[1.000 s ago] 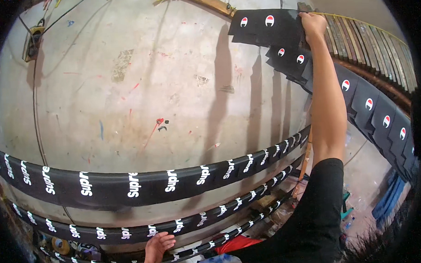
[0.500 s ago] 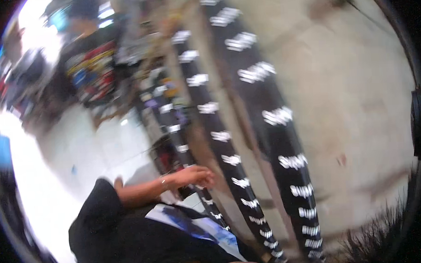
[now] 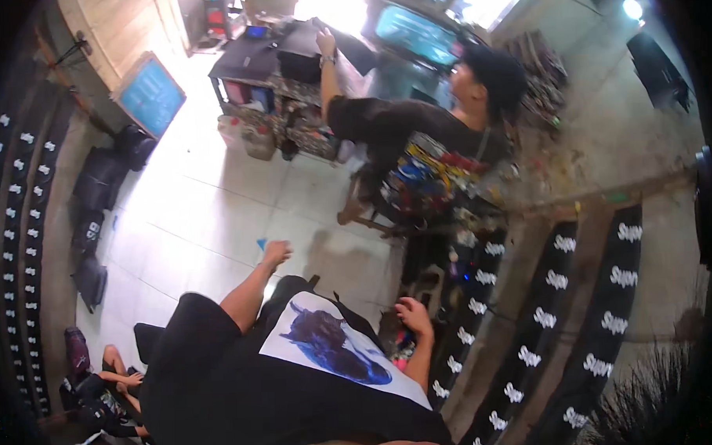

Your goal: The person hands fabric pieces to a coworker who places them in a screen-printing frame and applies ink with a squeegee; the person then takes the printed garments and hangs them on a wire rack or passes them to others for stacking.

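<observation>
My left hand [image 3: 276,253] hangs in the air above the pale tiled floor [image 3: 214,212], its fingers slightly bent and apart, holding nothing. My right hand [image 3: 412,317] is also raised, fingers curved and apart, with nothing visible in it; it is nearest to black strips [image 3: 556,280] with white printed lettering, which run along the right side. My black T-shirt [image 3: 197,377] with a blue animal print fills the lower middle.
A co-worker [image 3: 407,123] in a printed T-shirt reaches over a dark workbench [image 3: 237,66]. Another person [image 3: 92,404] is low at bottom left. More lettered strips [image 3: 15,219] line the left wall. Black bundles [image 3: 96,184], a blue board [image 3: 151,95] and a wooden door [image 3: 149,26] stand nearby.
The view has swung away from the wall toward the room and co-worker. My right hand has let go of the black printed pieces it held high and has come down.
</observation>
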Demonstrator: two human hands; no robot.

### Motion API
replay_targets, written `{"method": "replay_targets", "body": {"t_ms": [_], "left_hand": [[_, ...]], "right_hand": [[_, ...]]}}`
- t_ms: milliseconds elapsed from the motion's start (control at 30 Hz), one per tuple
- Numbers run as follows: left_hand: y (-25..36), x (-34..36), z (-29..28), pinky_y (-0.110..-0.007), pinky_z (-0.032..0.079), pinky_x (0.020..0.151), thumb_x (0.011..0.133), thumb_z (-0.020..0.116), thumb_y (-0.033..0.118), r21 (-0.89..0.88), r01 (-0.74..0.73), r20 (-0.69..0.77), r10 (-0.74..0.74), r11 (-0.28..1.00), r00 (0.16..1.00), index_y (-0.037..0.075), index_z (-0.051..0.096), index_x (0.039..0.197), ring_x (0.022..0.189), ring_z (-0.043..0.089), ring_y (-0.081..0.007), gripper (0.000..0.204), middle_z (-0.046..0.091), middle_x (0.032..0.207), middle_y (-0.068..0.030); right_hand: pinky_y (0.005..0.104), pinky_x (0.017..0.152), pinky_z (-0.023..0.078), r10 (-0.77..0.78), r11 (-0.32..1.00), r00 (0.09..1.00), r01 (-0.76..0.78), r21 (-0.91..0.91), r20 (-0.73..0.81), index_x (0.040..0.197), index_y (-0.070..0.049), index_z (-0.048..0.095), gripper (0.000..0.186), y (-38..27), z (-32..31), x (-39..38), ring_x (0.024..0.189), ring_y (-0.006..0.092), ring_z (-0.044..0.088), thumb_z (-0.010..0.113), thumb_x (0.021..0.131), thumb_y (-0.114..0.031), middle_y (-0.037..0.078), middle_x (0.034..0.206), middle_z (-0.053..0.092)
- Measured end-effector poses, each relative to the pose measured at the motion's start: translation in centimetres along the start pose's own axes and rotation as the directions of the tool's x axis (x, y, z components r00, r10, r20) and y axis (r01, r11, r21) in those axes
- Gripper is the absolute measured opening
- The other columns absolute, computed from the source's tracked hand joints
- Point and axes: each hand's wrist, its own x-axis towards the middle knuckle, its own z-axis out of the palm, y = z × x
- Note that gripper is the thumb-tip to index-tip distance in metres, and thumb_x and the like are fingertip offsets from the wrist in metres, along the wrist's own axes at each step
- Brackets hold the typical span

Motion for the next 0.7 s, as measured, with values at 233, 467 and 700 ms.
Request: {"method": "replay_targets", "body": {"t_ms": [233, 467, 700], "left_hand": [[4.8, -4.8, -22.9, -0.034, 0.044, 0.048, 0.079, 0.047, 0.025, -0.117, 0.24, -0.612, -0.26, 0.964, 0.746, 0.0, 0.052, 0.09, 0.059, 0.058, -0.0228, 0.029, 0.061, 0.08, -0.0158], [-2.0, -10.9, -25.4, -0.035, 0.044, 0.041, 0.082, 0.053, 0.026, -0.381, 0.052, -0.678, -0.317, 0.923, 0.663, 0.008, 0.047, 0.071, 0.051, 0.055, -0.0198, 0.022, 0.055, 0.06, -0.0068], [9.7, -5.5, -20.2, -0.039, 0.045, 0.057, 0.083, 0.051, 0.026, -0.454, 0.266, -0.519, -0.495, 0.85, 0.697, 0.004, 0.044, 0.09, 0.071, 0.054, -0.026, 0.023, 0.053, 0.082, -0.0108]], "right_hand": [[0.0274, 0.059, 0.049, -0.225, 0.974, 0.923, 0.226, 0.034, 0.311, 0.105, 0.0, 0.057, 0.031, -12.1, 15.0, 18.3, 0.068, 0.0149, 0.061, 0.06, 0.081, -0.019, 0.009, 0.081, 0.063], [0.0308, 0.064, 0.051, -0.144, 0.877, 0.678, -0.25, 0.41, 0.721, 0.1, -0.002, 0.057, 0.025, -28.9, 21.2, 34.7, 0.074, 0.0195, 0.062, 0.054, 0.086, -0.023, 0.011, 0.089, 0.062], [0.0431, 0.076, 0.045, 0.215, 0.622, 0.975, -0.09, 0.778, -0.06, 0.101, -0.007, 0.057, 0.053, -50.1, 21.8, 61.1, 0.089, 0.0241, 0.056, 0.062, 0.073, -0.052, 0.011, 0.098, 0.058]]}}
